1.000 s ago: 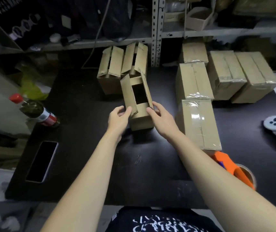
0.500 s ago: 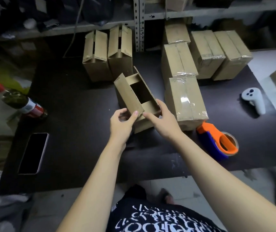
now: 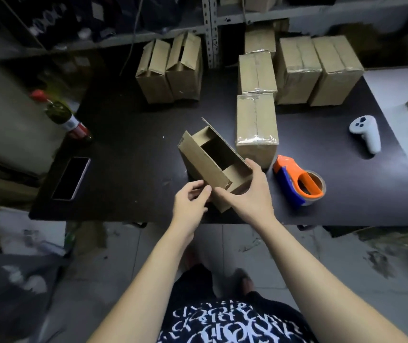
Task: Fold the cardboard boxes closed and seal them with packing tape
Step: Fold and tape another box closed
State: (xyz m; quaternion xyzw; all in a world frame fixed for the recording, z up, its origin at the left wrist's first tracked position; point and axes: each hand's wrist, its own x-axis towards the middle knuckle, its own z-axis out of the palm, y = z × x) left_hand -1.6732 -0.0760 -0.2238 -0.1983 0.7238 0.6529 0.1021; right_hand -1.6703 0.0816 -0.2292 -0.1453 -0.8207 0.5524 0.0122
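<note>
An open cardboard box [image 3: 205, 159] sits tilted near the front edge of the black table [image 3: 128, 149], its flaps standing up and its dark inside showing. My left hand [image 3: 191, 206] pinches the near left flap with thumb and fingers. My right hand [image 3: 250, 196] grips the box's near right corner and side. An orange and blue tape dispenser [image 3: 297, 184] lies just right of my right hand. Several sealed boxes [image 3: 256, 122] with shiny tape stand at the right and back right. Two unsealed boxes [image 3: 168, 70] stand at the back centre.
A glass bottle with a red cap [image 3: 60, 115] lies at the table's left edge, and a dark phone [image 3: 70, 178] lies flat near the front left corner. A white controller [image 3: 366, 132] rests at the right. Metal shelving [image 3: 210, 26] rises behind the table.
Both hands have pulled the open box toward the table's front edge and turned it clockwise. The camera has drawn back, so the floor and my shirt show.
</note>
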